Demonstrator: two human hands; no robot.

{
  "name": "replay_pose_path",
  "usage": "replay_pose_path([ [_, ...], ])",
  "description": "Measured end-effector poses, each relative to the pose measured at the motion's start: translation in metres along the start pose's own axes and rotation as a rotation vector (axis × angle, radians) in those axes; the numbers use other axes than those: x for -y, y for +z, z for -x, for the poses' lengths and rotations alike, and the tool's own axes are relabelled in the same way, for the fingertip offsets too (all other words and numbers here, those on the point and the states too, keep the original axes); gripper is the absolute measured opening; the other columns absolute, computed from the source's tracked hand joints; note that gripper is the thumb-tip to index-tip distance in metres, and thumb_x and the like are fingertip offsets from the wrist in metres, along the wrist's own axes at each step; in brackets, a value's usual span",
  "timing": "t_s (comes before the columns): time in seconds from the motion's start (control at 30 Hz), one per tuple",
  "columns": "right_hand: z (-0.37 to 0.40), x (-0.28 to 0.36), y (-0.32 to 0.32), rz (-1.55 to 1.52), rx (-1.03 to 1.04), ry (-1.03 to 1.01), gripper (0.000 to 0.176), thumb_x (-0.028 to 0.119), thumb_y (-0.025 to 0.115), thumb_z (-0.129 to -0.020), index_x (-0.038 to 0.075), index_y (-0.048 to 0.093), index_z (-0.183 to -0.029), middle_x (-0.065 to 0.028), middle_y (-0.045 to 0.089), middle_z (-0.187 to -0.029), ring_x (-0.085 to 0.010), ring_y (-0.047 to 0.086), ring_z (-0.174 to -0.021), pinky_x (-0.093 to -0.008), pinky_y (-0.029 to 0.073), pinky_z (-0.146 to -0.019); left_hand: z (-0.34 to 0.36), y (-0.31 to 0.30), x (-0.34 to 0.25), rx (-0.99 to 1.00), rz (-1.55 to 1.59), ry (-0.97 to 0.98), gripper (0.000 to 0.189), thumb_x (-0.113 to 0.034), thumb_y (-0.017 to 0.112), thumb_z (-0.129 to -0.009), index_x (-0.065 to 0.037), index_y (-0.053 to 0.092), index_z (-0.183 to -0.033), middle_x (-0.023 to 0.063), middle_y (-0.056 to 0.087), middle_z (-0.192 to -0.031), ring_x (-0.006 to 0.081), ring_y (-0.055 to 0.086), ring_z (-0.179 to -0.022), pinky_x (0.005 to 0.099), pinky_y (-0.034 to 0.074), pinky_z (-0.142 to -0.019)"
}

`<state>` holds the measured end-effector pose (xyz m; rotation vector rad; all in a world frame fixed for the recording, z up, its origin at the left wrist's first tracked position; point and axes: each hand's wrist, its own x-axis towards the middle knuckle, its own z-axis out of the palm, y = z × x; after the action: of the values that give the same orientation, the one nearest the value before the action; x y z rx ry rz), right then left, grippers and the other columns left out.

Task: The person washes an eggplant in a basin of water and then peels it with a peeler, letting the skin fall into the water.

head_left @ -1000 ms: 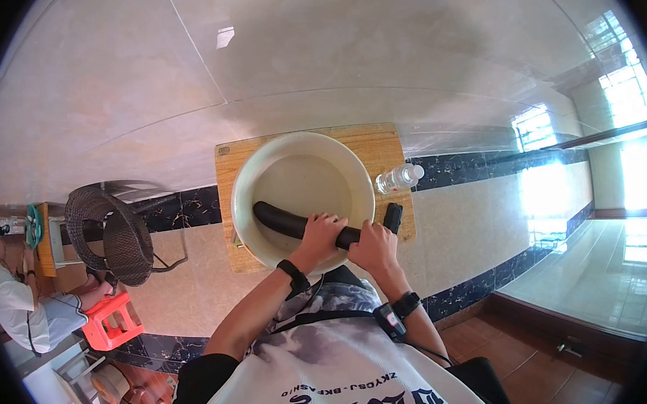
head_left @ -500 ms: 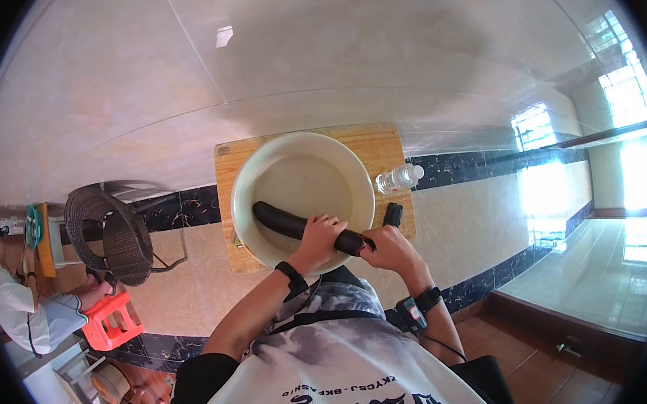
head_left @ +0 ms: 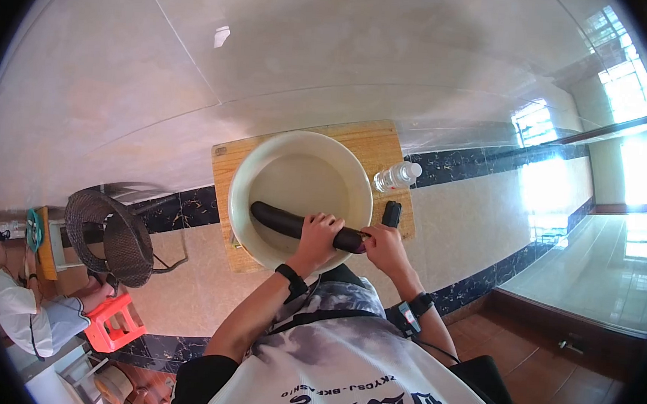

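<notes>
A long, dark eggplant (head_left: pixel 281 220) lies slanted over the near side of a wide cream basin (head_left: pixel 238 188), its rounded end inside. My left hand (head_left: pixel 319 238) is wrapped over its middle from above. At the other end, near the basin's right rim, my right hand (head_left: pixel 385 249) has its fingers closed on the stem end. A little purple shows beside those fingertips; the stem itself is mostly hidden. Pale, cloudy-looking liquid seems to fill the basin's bottom.
The basin stands on a wooden table (head_left: pixel 225 166) against a tiled wall. A clear bottle (head_left: pixel 396 178) and a small black object (head_left: pixel 392 213) are on its right side. To the left are a wicker chair (head_left: pixel 127 244), a red stool (head_left: pixel 114 324) and a seated person (head_left: pixel 20 301).
My right hand has turned and shifted slightly at the eggplant's stem end, where a purple patch now shows. My left hand keeps its hold.
</notes>
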<state>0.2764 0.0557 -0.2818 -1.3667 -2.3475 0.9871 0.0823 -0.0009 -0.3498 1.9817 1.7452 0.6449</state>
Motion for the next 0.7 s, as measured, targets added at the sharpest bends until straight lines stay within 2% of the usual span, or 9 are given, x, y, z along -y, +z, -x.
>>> replay_pose_path([
  [0.1,0.001,0.010,-0.014,-0.171,-0.007,0.110,0.026,0.005,0.060,-0.085,-0.002,0.075,-0.106,-0.0228,0.070,-0.091,-0.0405,0.070,-0.085,-0.0449,0.055,-0.079,0.000,0.002,0.002,-0.001,-0.006,-0.009,0.039,-0.004,0.072,-0.066,-0.013,0.065,-0.103,0.0062,0.066,-0.096,0.0292,0.062,-0.104,0.0451,0.043,-0.088],
  [0.2,0.004,0.027,-0.025,-0.218,-0.011,0.202,0.028,0.005,0.062,-0.085,-0.003,0.075,-0.108,-0.0230,0.070,-0.090,-0.0391,0.070,-0.085,-0.0435,0.055,-0.078,-0.003,0.004,0.004,-0.019,0.009,-0.013,0.040,-0.003,0.072,-0.066,-0.013,0.065,-0.104,0.0064,0.066,-0.096,0.0296,0.062,-0.104,0.0452,0.043,-0.088],
  [0.5,0.007,0.014,-0.015,-0.073,-0.026,0.029,0.030,0.006,0.063,-0.077,-0.003,0.073,-0.104,-0.0245,0.069,-0.092,-0.0439,0.068,-0.086,-0.0472,0.055,-0.081,-0.003,0.003,0.005,-0.014,0.029,0.019,0.037,-0.004,0.072,-0.065,-0.014,0.066,-0.100,0.0057,0.066,-0.095,0.0287,0.063,-0.102,0.0446,0.042,-0.087],
  [0.6,0.005,0.016,-0.025,-0.114,0.067,0.057,0.029,0.006,0.064,-0.076,-0.003,0.073,-0.102,-0.0249,0.069,-0.092,-0.0448,0.067,-0.086,-0.0479,0.055,-0.082,-0.001,0.003,0.005,-0.031,0.043,0.023,0.036,-0.003,0.071,-0.065,-0.014,0.065,-0.098,0.0050,0.066,-0.094,0.0286,0.063,-0.100,0.0442,0.043,-0.087],
  [0.7,0.005,0.010,-0.021,-0.093,0.055,0.010,0.029,0.006,0.064,-0.076,-0.003,0.073,-0.102,-0.0249,0.069,-0.091,-0.0444,0.067,-0.086,-0.0473,0.055,-0.081,0.000,0.004,0.006,-0.017,0.054,0.023,0.038,-0.004,0.073,-0.064,-0.015,0.066,-0.100,0.0045,0.066,-0.096,0.0283,0.063,-0.101,0.0447,0.042,-0.087],
])
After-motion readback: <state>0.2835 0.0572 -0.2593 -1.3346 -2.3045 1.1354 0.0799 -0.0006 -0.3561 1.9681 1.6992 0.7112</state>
